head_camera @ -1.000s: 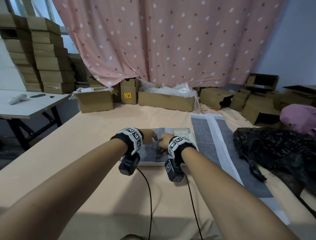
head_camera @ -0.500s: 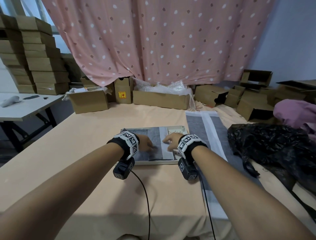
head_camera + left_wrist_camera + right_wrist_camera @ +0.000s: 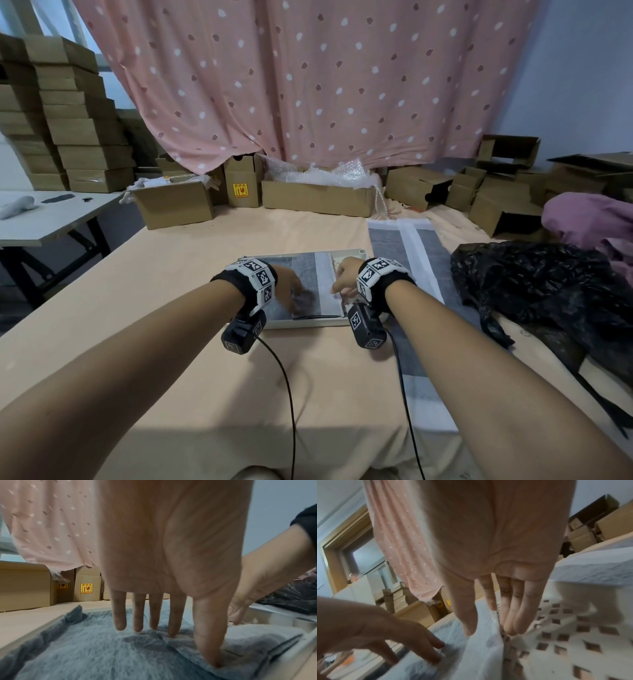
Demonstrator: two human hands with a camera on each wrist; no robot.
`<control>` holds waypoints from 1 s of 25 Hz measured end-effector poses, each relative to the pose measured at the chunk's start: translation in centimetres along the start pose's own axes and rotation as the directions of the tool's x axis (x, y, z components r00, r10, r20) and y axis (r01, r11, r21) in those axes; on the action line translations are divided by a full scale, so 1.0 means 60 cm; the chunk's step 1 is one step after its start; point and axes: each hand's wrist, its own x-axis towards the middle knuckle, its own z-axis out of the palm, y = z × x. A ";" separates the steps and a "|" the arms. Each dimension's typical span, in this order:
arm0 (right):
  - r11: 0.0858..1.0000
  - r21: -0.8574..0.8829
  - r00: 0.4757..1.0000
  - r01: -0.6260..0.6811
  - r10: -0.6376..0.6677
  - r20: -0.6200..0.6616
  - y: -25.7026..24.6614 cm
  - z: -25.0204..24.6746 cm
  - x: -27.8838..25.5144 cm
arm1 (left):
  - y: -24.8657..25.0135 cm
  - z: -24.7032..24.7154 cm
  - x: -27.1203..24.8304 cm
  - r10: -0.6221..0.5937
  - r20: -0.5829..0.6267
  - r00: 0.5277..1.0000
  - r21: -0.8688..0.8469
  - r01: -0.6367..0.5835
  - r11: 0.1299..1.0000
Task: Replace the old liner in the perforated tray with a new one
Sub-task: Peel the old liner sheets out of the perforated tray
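A cream perforated tray (image 3: 356,255) lies on the peach table in front of me. A grey liner (image 3: 305,270) with a white strip, partly folded, covers its left and middle. My left hand (image 3: 291,287) lies flat on the liner, its straight fingers (image 3: 172,622) and thumb pressing it down. My right hand (image 3: 344,279) is at the liner's white right edge, which stands up between its thumb (image 3: 467,622) and its fingers (image 3: 510,622). Right of that edge the tray's bare floor (image 3: 565,635) with square holes shows.
A second long grey and white liner sheet (image 3: 404,246) lies on the table right of the tray. Further right sit a crumpled black plastic bag (image 3: 534,291) and purple cloth (image 3: 589,219). Cardboard boxes (image 3: 318,198) line the far edge. A white side table (image 3: 51,216) stands at the left.
The hands, close together over the tray's middle a second ago, have moved apart. The right hand went to the right with the liner's white edge, and more liner lies spread in the tray.
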 end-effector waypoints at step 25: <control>0.985 -0.011 0.980 -0.173 0.172 -0.096 0.017 -0.059 -0.059 | 0.015 -0.024 -0.033 -0.081 0.073 0.994 0.152 0.069 0.986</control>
